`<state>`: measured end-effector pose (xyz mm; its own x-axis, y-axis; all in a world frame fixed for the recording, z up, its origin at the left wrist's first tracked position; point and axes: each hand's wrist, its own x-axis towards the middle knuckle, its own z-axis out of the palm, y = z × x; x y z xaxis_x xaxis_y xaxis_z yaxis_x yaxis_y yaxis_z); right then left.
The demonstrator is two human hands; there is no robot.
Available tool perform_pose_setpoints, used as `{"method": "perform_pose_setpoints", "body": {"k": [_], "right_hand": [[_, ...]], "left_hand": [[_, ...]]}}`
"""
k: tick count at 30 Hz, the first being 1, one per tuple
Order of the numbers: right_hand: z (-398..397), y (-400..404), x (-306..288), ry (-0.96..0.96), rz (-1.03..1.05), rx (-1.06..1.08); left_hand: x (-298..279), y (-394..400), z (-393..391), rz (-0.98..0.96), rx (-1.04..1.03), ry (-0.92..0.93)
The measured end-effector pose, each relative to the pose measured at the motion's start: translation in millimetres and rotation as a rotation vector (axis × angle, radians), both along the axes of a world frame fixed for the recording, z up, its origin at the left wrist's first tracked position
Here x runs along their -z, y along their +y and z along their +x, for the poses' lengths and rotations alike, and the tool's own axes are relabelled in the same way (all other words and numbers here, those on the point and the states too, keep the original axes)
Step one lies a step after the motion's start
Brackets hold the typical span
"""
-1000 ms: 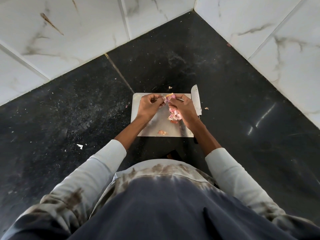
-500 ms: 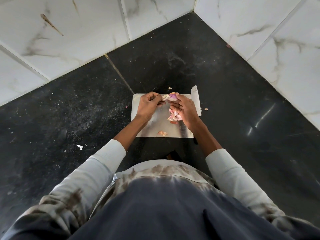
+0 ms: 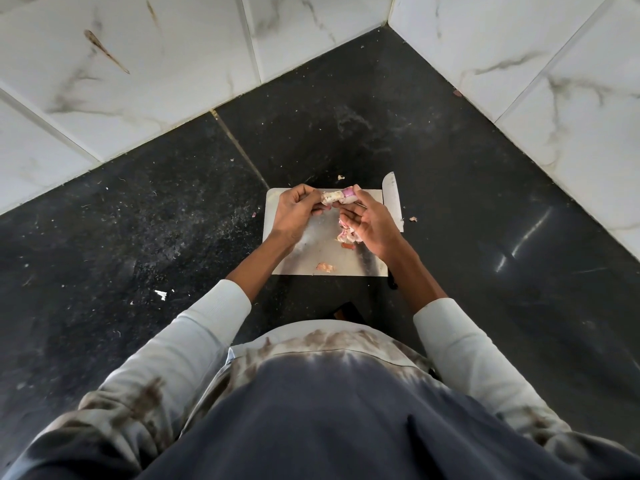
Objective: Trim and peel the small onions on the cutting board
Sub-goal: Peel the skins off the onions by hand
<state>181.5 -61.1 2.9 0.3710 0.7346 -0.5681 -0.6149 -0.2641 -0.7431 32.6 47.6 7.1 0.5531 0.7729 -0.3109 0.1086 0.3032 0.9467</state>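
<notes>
Change since 0.5 s ago: right hand [image 3: 372, 223] turned more palm-up with fingers spread wider; onion [image 3: 346, 194] pulled a little further from left hand [image 3: 294, 211], pale skin stretched out between them.
Left hand: fingers curled, pinching the loose pale skin [image 3: 329, 197] at the onion's left end, above the far left part of the cutting board [image 3: 313, 251].
Right hand: thumb and forefinger tips pinching the pink onion at its right end; other fingers relaxed and spread, palm up.
Onion: small, pink-purple, held in the air between both hands over the far edge of the board, partly peeled.
Cutting board: pale rectangle lying flat on the black counter [image 3: 138, 220], just in front of the body.
Peels: pink and white heap [image 3: 346, 233] on the board under the right hand; 1 orange scrap [image 3: 325, 267] near the board's near edge.
Knife: broad blade [image 3: 392, 199] lying along the board's right edge, tip pointing away; handle hidden behind the right forearm.
Scraps: 1 bit [image 3: 341, 177] on the counter beyond the board, another [image 3: 412, 219] right of the knife.
Walls: white marbled tiles [image 3: 173, 64] meeting in a corner behind the counter.
</notes>
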Motion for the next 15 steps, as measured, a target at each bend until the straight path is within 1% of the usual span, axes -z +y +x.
{"method": "perform_pose_setpoints", "body": {"k": [3,7,15], "right_hand": [[1.5,-1.2,4.1,0.012,0.006,-0.001],[4.9,-1.8,5.4,0.055,0.005,0.061],[9.5,-3.7,0.6,0.077,0.026,0.1]], "left_hand": [[1.1,0.6,-0.9,0.014,0.0,0.013],[2.3,1.3,-2.0,0.018,0.009,0.022],[6.3,0.6,-2.2,0.051,0.037,0.073]]}}
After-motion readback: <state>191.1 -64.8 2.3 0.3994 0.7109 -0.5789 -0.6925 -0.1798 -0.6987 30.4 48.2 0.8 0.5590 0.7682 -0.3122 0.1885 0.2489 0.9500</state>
